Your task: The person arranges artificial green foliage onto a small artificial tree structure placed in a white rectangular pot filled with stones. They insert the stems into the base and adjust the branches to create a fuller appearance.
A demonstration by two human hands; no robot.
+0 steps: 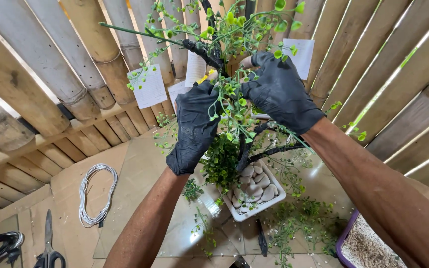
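A: Where is the dark branch [205, 51] found relative to the gloved hands?

B: It is seen just above and between them, its long axis slanted from upper right down to lower left, over the white planter [269, 200] of pebbles.

A: Which hand is nearer?

B: The left hand [194, 126] is placed just below it, fingers curled around a green sprig [232, 106]. The right hand [279, 92] is closed on stems beside it; whether the branch itself is pinched cannot be told.

White paper sheet [147, 87] pinned on the bamboo wall left of centre, second white sheet [195, 68] upper centre behind the leaves, smaller one [178, 91] below it, another white sheet [301, 55] upper right
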